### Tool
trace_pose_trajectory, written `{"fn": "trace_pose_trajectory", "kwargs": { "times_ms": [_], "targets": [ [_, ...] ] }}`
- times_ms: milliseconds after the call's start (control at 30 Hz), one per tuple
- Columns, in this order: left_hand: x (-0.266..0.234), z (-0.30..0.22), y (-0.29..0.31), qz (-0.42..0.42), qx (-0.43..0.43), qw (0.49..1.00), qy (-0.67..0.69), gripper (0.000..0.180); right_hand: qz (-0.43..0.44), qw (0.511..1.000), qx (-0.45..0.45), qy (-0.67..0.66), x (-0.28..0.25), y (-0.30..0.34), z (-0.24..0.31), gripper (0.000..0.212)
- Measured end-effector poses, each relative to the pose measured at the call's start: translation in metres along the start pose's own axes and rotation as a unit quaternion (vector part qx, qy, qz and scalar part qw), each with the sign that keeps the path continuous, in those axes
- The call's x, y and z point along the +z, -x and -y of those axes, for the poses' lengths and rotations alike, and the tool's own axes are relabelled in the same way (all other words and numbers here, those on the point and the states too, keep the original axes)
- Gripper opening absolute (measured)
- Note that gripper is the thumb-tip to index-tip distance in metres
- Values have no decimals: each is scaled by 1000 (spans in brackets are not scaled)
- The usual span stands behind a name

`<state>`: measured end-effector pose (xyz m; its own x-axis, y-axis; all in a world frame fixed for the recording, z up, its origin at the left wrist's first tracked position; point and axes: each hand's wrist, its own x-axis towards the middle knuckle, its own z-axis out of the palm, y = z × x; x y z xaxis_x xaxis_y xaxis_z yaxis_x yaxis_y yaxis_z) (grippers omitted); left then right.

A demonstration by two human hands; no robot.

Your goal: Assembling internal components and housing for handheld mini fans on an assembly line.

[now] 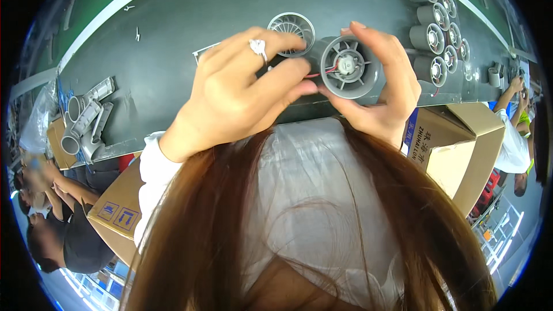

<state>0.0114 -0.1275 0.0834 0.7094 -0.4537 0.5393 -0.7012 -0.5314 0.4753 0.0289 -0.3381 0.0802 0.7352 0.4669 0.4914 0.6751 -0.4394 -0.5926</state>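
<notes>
A short grey cylindrical fan housing (371, 80) is gripped by my right hand (391, 75), thumb below and fingers over the top right. Its open end faces up, showing radial vanes around a pale motor hub (347, 66). From the hub a red wire (314, 75) runs left to the fingertips of my left hand (236, 89), which are pinched around it. That hand wears a ring (258, 49) with a clear stone. Just beyond its fingers a round grey grille (292, 23) rests on the dark table, partly covered by them.
Several grey fan housings (427, 38) with motors stand grouped at the table's right. Curved grey shell pieces (86, 118) lie at the left end. Cardboard boxes (487, 155) stand below the near edge on both sides. Other people (75, 230) sit at left and right.
</notes>
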Motion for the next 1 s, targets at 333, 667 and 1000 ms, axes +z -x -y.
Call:
{"fn": "trace_pose_trajectory", "kwargs": {
  "times_ms": [333,667,1000],
  "targets": [
    [10,6,25,-27,-149,964,217,5,-69,988,-116,-74,18,-2,-7,59],
    [8,-8,33,-102,-320,781,526,13,-152,975,-75,-144,38,1,-5,37],
    [13,1,40,-108,-263,786,549,17,-144,980,-90,-102,35,2,2,37]
  ]
}}
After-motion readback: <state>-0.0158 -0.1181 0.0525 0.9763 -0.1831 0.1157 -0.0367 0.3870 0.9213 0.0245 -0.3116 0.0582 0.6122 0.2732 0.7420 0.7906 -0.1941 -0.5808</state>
